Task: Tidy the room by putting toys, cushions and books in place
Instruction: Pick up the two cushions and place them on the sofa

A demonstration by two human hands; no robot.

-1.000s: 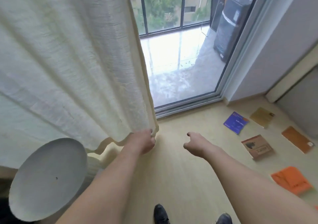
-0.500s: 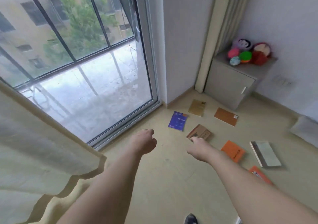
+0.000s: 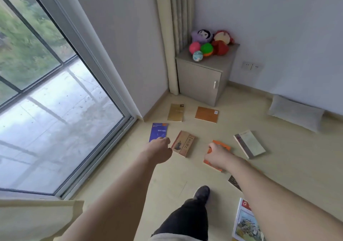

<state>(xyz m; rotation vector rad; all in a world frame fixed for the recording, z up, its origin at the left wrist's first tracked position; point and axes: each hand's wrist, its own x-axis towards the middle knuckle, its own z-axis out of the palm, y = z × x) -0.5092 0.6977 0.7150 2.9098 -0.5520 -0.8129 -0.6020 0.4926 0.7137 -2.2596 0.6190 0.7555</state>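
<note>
Several books lie scattered on the pale floor: a blue book [image 3: 158, 131], a tan book with a figure on its cover [image 3: 183, 143], a gold book [image 3: 176, 112], a brown book [image 3: 206, 114], an orange book [image 3: 220, 144] and a thick white book [image 3: 249, 146]. My left hand [image 3: 159, 150] hangs in the air over the blue book's near end, fingers loosely curled, holding nothing. My right hand [image 3: 217, 155] hovers in front of the orange book, also loosely curled and holding nothing. Plush toys and balls [image 3: 209, 43] sit on a grey cabinet [image 3: 200, 81]. A grey cushion [image 3: 295, 112] leans against the right wall.
A sliding glass door [image 3: 55, 101] fills the left side, with cream curtain cloth [image 3: 37, 218] at the bottom left. A curtain column [image 3: 174, 36] stands in the corner. My foot [image 3: 202, 192] steps forward. Two more books [image 3: 245, 222] lie at the bottom right.
My left hand has let go of the cream curtain. My view has swung right from the window to the corner with the books, and both arms reach out over them.
</note>
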